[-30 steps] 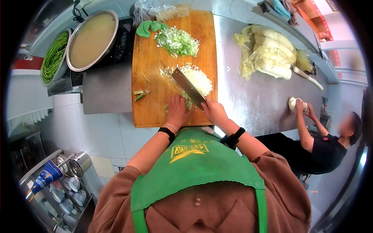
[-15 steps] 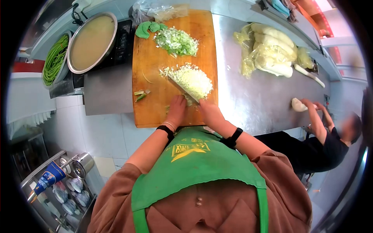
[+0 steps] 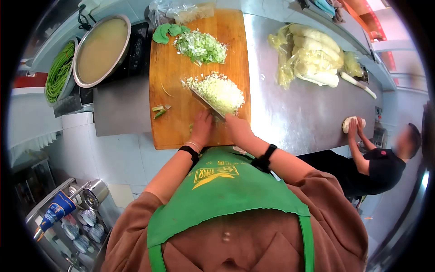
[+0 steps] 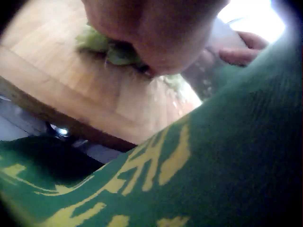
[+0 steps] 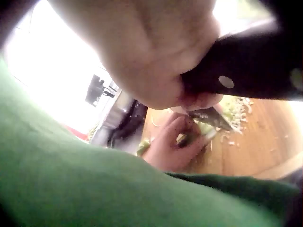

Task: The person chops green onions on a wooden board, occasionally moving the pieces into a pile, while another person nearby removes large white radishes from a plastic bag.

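My right hand (image 3: 239, 130) grips the black riveted handle (image 5: 251, 71) of a kitchen knife (image 3: 207, 105). Its blade stands nearly edge-on along the near side of a pale heap of finely chopped vegetable (image 3: 222, 93). Left of the blade, my left hand (image 3: 202, 129) holds light green vegetable pieces (image 4: 123, 54) against the wooden cutting board (image 3: 174, 129), fingers curled over them. In the right wrist view, the left thumb and a finger form a ring around a pale green piece (image 5: 206, 130). The hand covers most of what it holds.
A greener chopped heap (image 3: 201, 47) and green leaves (image 3: 166, 32) lie farther up the board; cut ends (image 3: 159, 110) lie left. A pot of cloudy liquid (image 3: 102, 52) stands left. Bagged white vegetables (image 3: 317, 54) lie right. Another person (image 3: 385, 163) presses dough (image 3: 352, 123) at the metal counter.
The knife has gone from lying tilted across the pale heap, its flat side showing, to nearly edge-on at the heap's near side. The other person's hands shifted outward, then back onto the dough.
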Demonstrator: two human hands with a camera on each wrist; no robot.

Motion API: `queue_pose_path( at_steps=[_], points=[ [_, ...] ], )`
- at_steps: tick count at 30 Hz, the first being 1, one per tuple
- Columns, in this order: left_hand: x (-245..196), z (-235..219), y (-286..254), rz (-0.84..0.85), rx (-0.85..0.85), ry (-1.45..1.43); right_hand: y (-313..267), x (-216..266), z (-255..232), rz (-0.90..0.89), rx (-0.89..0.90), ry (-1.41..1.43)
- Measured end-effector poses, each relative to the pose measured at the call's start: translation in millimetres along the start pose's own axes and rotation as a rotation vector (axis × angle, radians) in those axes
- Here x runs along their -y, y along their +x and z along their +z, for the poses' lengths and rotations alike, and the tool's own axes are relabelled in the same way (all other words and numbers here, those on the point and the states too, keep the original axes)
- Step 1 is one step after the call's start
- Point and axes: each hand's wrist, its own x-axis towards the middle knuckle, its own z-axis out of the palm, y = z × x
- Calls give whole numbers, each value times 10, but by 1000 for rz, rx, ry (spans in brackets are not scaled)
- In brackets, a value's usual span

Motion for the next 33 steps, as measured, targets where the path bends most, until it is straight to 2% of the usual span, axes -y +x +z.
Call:
queue_pose_path(
  at_steps=[2,4,6,8,11,14,17,21,23,27,29,30,32,33],
  points=[
    [-31,-18,-11,-10,24,38,113,-62,172,-115,-157,-1],
    [-1,-24,-18,-14,45,84,242,-48,83,-139,-150,9],
    [37,5,8,37,-12,17,253,-7,-56,-157,-144,14],
    [83,27,-22,10,15,-3,87,103,-171,-55,-34,12],
    [13,-7,-34,-27,57,-18,65,5,75,-30,-61,28],
    [34,-43,-10,-24,61,6,240,-16,82,-93,-120,69],
    [15,-45,-4,5,33,-12,167,57,-110,-46,-45,26],
    [12,0,-34,-12,-7,-9,71,-13,54,-4,-49,50],
    [20,-27,-14,-1,5,5,203,6,121,-48,-111,58],
    [57,-9,-55,-1,18,-35,185,-1,-14,-81,-87,67],
    [84,35,-89,-6,17,-41,67,42,-50,63,19,33],
    [91,46,-89,-8,12,-40,61,23,9,62,21,30],
    [75,4,-92,5,32,-26,123,-19,181,-55,-164,119],
    [89,-39,-73,17,52,-9,189,2,157,-64,-170,122]
  ],
)
